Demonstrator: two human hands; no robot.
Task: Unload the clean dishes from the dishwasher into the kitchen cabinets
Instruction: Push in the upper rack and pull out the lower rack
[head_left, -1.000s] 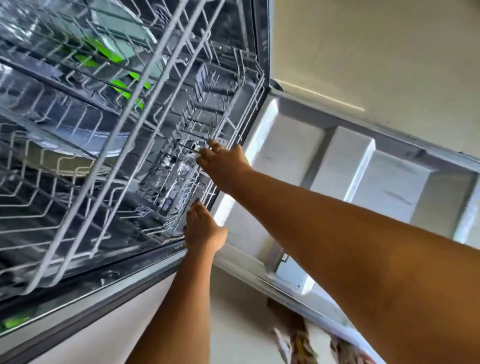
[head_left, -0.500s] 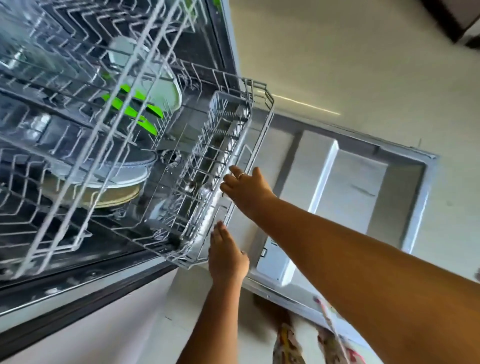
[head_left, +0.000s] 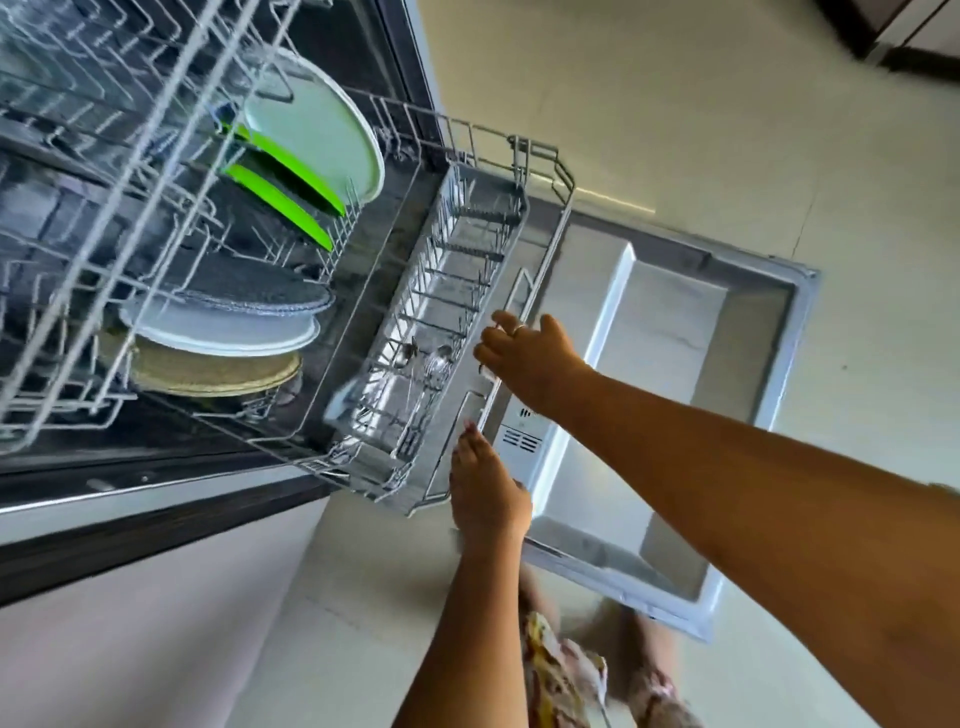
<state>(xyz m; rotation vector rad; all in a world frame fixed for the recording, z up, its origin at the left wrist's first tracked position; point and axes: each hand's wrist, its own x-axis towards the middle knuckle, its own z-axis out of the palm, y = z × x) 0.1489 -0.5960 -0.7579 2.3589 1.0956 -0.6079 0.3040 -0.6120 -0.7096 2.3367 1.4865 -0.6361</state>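
The dishwasher's lower rack (head_left: 545, 249) is pulled partway out over the open door (head_left: 691, 332). My right hand (head_left: 530, 358) grips the rack's front rail, fingers curled over the wire. Lower down, the straight fingers of my left hand (head_left: 488, 499) touch the same front rail near its corner. Just behind the rail, a grey cutlery basket (head_left: 447, 291) holds a few spoons and forks (head_left: 431, 364). Deeper in the rack stand a large white plate (head_left: 317, 135), two green plates (head_left: 291, 197), a grey plate (head_left: 249, 291), another white plate (head_left: 223, 332) and a tan plate (head_left: 208, 374).
The upper rack (head_left: 104, 156) overhangs the plates at top left. A dark counter edge and pale cabinet front (head_left: 130, 597) run along the lower left. Beige floor tiles (head_left: 727, 130) surround the door. My feet and patterned clothing (head_left: 561, 675) show at the bottom.
The lower rack has slid out of the dishwasher towards the door with both hands on its front rail. The plates inside have come into clear sight.
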